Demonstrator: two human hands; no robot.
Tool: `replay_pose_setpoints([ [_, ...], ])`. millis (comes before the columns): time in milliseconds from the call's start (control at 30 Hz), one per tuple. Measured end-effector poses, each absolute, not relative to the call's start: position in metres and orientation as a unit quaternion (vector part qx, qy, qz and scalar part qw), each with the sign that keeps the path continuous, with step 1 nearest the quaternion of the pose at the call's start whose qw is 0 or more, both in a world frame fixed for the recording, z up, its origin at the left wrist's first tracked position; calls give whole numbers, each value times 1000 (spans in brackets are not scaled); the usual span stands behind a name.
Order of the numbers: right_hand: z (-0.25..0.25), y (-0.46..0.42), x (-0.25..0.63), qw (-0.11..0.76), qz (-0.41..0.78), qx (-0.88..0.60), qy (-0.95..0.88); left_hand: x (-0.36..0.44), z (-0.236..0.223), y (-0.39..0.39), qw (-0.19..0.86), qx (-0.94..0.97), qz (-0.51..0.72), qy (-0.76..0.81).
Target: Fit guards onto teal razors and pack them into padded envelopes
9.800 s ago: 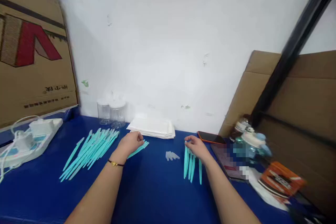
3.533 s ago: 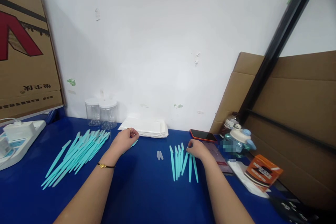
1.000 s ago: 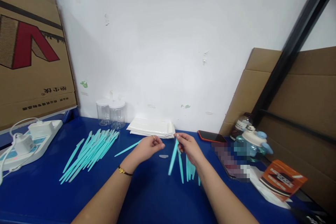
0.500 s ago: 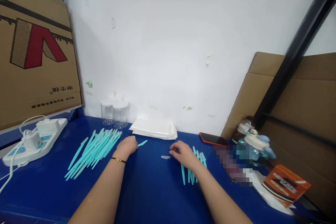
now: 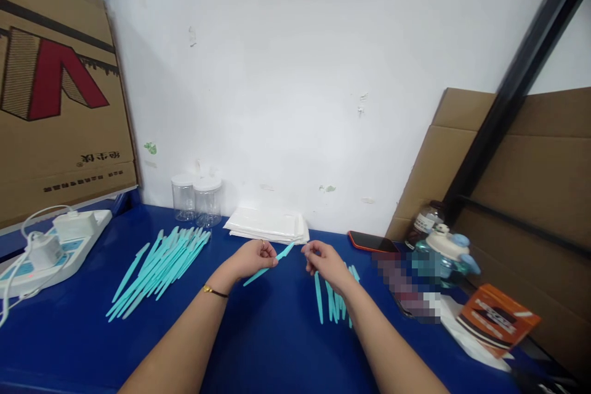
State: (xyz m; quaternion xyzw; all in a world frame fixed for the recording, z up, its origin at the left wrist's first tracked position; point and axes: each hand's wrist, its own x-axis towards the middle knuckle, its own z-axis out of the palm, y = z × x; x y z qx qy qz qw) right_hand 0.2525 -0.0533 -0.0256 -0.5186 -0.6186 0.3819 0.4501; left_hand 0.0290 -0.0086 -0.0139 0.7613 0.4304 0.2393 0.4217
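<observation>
My left hand (image 5: 252, 258) pinches a thin teal plastic stick (image 5: 269, 264) above the blue table (image 5: 258, 345), its tip pointing up and right. My right hand (image 5: 323, 261) is just to the right of that tip, fingers pinched together on something too small to name, possibly a small clear cap. Under my right wrist lies a small group of teal sticks (image 5: 333, 299). A large pile of the same teal sticks (image 5: 159, 260) lies on the table to the left.
Two clear jars (image 5: 196, 200) and a stack of white sheets (image 5: 268, 225) stand by the wall. A power strip (image 5: 50, 246) lies at far left, below a cardboard box (image 5: 55, 92). A phone (image 5: 369, 240), bottles (image 5: 438, 252) and an orange box (image 5: 501, 319) crowd the right.
Both hands rose off the table and came together at the middle. My left hand lifted a teal stick, and my right hand left the small group. The small clear piece is gone from the table.
</observation>
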Motion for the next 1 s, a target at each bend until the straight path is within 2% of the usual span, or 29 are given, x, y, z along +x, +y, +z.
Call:
replay_pose_setpoints([
  [67, -21, -55, 252, 506, 449, -475, -563, 31, -13, -11, 445, 761, 233, 410],
  [200, -13, -59, 245, 565, 477, -426, -520, 33, -15, -12, 465, 763, 214, 394],
  [700, -12, -60, 239, 559, 514, -408, -506, 40, -11, -18, 490, 750, 226, 383],
  [1000, -13, -63, 227, 538, 513, -420, -520, 63, -20, -30, 515, 710, 282, 389],
])
